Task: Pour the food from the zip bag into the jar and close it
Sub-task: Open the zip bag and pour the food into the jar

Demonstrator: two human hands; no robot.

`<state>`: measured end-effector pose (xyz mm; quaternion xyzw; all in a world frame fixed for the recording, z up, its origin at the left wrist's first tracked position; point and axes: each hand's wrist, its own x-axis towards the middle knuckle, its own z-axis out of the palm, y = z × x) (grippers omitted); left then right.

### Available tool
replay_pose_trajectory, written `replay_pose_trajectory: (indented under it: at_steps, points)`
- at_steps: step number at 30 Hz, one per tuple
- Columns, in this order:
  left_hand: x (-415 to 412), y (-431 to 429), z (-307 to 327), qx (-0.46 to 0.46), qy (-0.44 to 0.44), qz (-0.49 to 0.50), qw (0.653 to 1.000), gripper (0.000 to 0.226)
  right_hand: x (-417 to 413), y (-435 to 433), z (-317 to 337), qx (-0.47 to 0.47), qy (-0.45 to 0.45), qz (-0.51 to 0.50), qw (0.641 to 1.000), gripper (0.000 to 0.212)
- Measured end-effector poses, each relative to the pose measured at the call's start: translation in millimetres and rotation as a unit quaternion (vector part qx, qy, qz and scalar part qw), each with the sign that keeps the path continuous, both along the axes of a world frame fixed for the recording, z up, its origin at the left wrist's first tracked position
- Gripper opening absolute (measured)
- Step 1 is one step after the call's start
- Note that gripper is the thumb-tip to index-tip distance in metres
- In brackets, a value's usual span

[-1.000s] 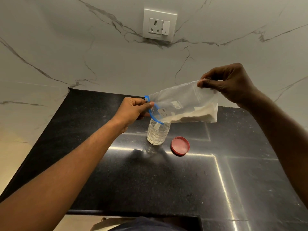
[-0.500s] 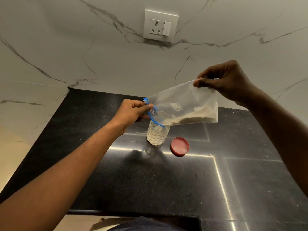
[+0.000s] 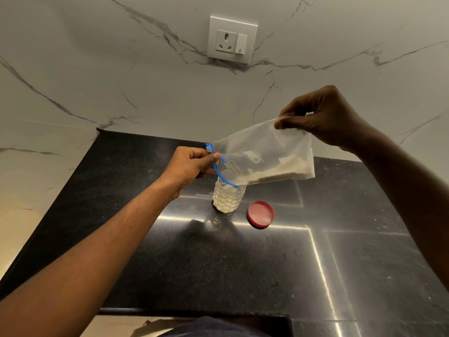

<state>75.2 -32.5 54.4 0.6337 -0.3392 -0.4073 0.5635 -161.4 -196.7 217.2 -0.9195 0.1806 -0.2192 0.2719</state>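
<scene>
A clear zip bag (image 3: 264, 152) with a blue zip strip and pale powder along its lower edge hangs tilted over a small clear jar (image 3: 228, 198). The bag's open mouth points down onto the jar's rim. My left hand (image 3: 192, 165) pinches the blue zip end at the mouth. My right hand (image 3: 323, 115) pinches the bag's raised bottom corner, higher and to the right. The jar stands upright on the black counter (image 3: 218, 263) and holds pale powder. Its red lid (image 3: 260, 214) lies flat on the counter just right of the jar.
A white marble wall with a socket and switch plate (image 3: 232, 38) rises behind the counter. The counter's left edge runs diagonally, and its front edge is near my body. Bright light streaks reflect across the counter's surface.
My right hand has lifted the bag's bottom corner a little higher, so the bag tilts more steeply toward the jar. My left hand and the jar have stayed in place.
</scene>
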Motion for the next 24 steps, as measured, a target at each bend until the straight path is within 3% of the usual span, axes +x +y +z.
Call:
replay_pose_trajectory:
  at_steps: [24]
  points:
    - [0.5, 1.9, 1.1, -0.005, 0.006, 0.009, 1.000, 0.014, 9.7, 11.2, 9.7, -0.069, 0.004, 0.016, 0.997, 0.034]
